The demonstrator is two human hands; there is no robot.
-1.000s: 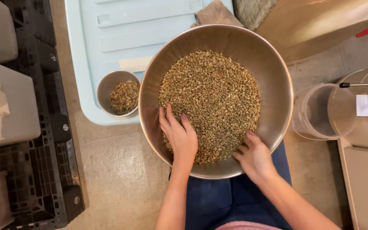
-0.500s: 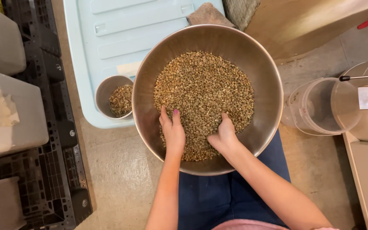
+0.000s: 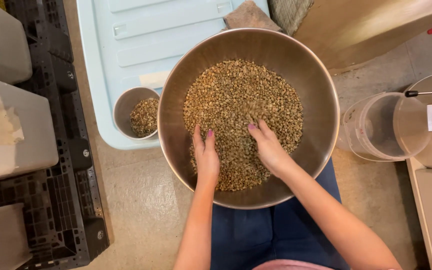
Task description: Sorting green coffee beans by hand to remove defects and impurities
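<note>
A large steel bowl (image 3: 321,100) rests on my lap, filled with small greenish-brown beans (image 3: 236,95). My left hand (image 3: 206,157) lies flat on the beans at the near side, fingers together and pointing away from me. My right hand (image 3: 268,147) reaches into the middle of the heap, fingers spread among the beans; those by its fingertips are blurred with motion. Neither hand visibly grips anything.
A small steel cup (image 3: 123,107) holding some beans stands on a light blue plastic lid (image 3: 141,35) left of the bowl. A clear plastic container (image 3: 383,127) lies to the right. Grey bins (image 3: 11,135) sit on a black pallet (image 3: 71,200) at left.
My right hand has moved from the bowl's near right rim up into the middle of the beans, stirring them. My left hand has stayed roughly in place.
</note>
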